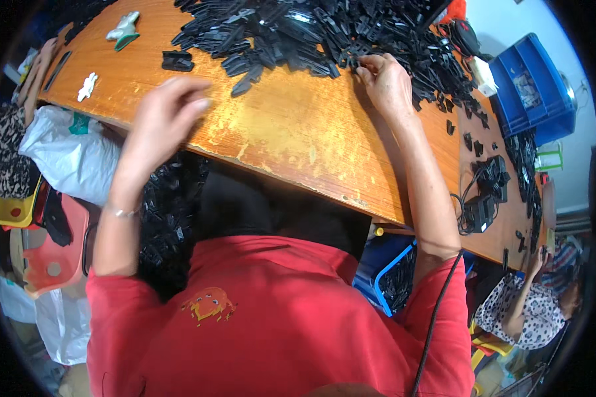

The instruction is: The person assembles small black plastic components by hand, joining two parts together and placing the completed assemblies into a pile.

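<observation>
A big heap of small black plastic parts [298, 30] covers the far side of the orange wooden table [291, 132]. My right hand [385, 83] rests at the heap's near edge, its fingertips pinching a black part there. My left hand [162, 119] hovers over the table's near left edge, blurred, fingers curled and apart, with nothing seen in it. One black part [177, 61] lies alone just beyond it.
A sack of black parts [169, 218] sits under the table by my left arm. A white bag [66, 149] lies at left, a blue crate [533, 89] at far right. Another person [533, 304] sits at lower right. A blue bin [391, 271] stands below the table.
</observation>
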The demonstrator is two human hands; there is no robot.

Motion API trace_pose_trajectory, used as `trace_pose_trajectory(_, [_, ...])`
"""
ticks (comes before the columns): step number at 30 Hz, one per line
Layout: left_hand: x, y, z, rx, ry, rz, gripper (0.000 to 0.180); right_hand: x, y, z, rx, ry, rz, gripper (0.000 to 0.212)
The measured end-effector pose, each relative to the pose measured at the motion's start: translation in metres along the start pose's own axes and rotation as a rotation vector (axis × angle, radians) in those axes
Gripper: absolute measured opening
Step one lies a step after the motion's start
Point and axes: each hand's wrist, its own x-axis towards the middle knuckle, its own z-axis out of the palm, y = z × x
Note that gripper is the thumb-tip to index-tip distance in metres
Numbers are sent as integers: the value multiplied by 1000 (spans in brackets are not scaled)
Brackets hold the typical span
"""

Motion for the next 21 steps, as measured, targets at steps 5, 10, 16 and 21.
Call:
trace_pose_trajectory(5, [46, 3, 64, 231, 125, 224, 34, 14, -5, 21, -194, -46, 28, 25])
trace_pose_trajectory(10, [54, 0, 76, 262, 158, 262, 32, 8, 0, 18, -207, -96, 5, 21])
trace_pose_trajectory(16, [30, 15, 77, 22, -59, 261, 29, -44, -11, -17, -91, -147, -119, 16])
trace_pose_trajectory(21, [17, 38, 80, 178, -161, 304, 29, -81, -25, -30, -83, -233, -24, 24])
